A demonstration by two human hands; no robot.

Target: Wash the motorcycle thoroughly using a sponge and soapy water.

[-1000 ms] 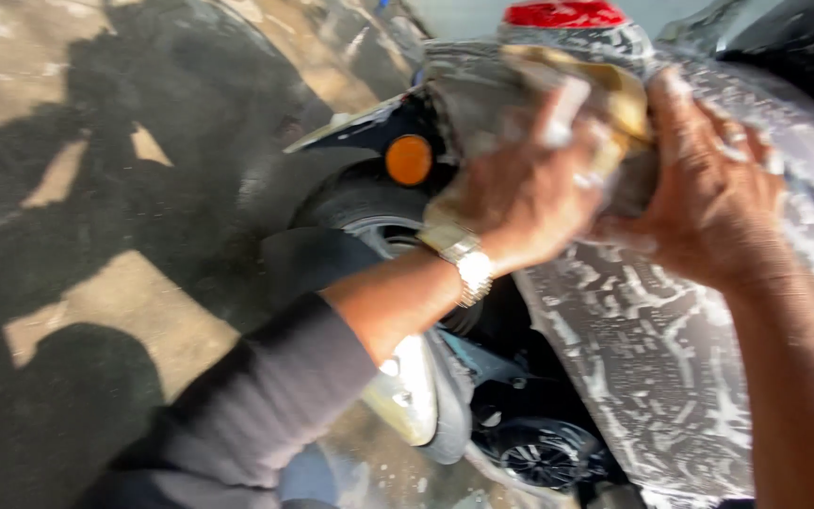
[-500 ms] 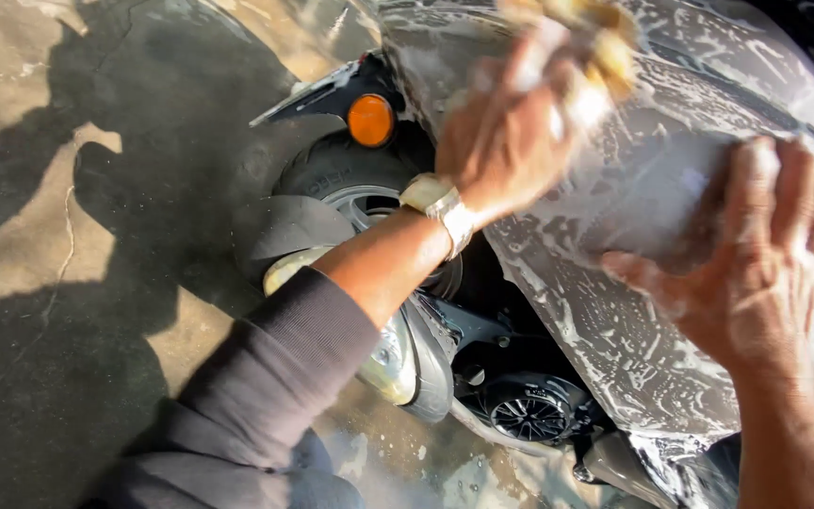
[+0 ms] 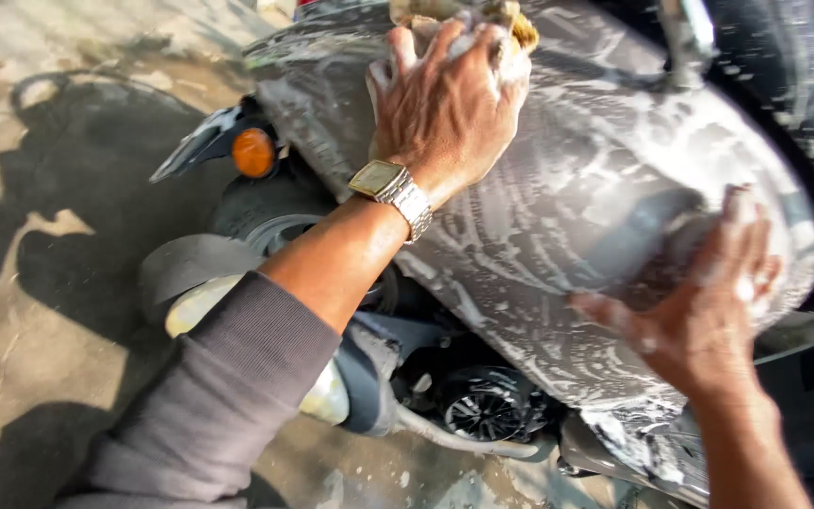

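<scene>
My left hand (image 3: pixel 445 104), with a metal wristwatch on its wrist, presses a yellow-brown sponge (image 3: pixel 511 24) onto the soapy grey side panel (image 3: pixel 558 236) of a scooter near its rear. The sponge is mostly hidden under my fingers. My right hand (image 3: pixel 708 302) lies flat and foamy on the same panel further forward, fingers spread, holding nothing. Suds streak the whole panel.
An orange rear indicator (image 3: pixel 253 153) and the rear wheel (image 3: pixel 275 221) sit below the panel. The silver exhaust (image 3: pixel 322 396) and black engine fan cover (image 3: pixel 482 410) lie underneath. Wet concrete ground (image 3: pixel 58 283) with shadows spreads to the left.
My left hand has slid the sponge along the panel, staying near the rear. My right hand has let go of the sponge and moved down the panel, away from the left.
</scene>
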